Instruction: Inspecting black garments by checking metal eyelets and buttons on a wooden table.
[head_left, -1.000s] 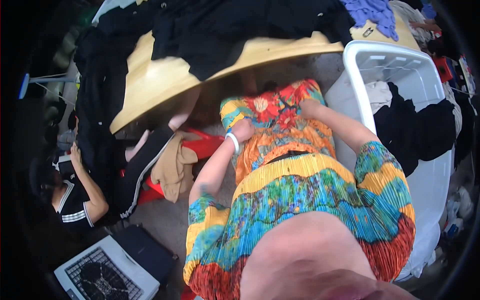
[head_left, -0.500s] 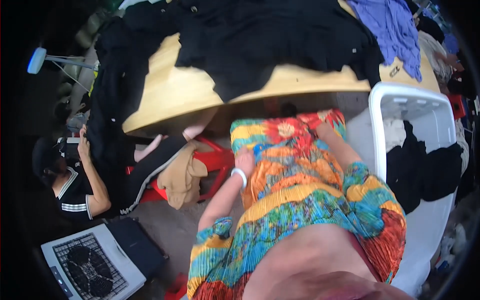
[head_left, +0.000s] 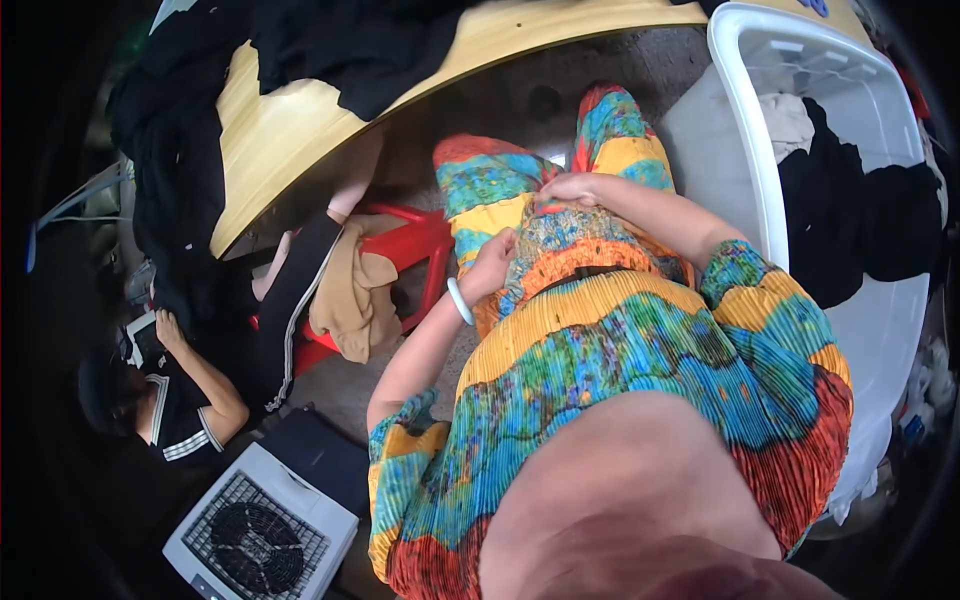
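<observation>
My left hand, with a pale bracelet at its wrist, rests over my left thigh, its fingers curled into the patterned fabric of my clothes. Across the middle of my lap reaches my right hand. Its fingers are closed on the upper edge of that same orange and multicoloured fabric. Beyond both hands stick out my knees in bright patterned trousers, set apart from each other. What lies inside the fingers is partly hidden.
A curved wooden table bears black garments. On the right stands a white plastic bin holding black cloth. To the left, a person sits near a red stool with a tan cloth; a floor fan unit stands below.
My right hand has come back from near the right knee to the middle of my lap. The table and its garments have shifted upward in view, and my knees now show apart.
</observation>
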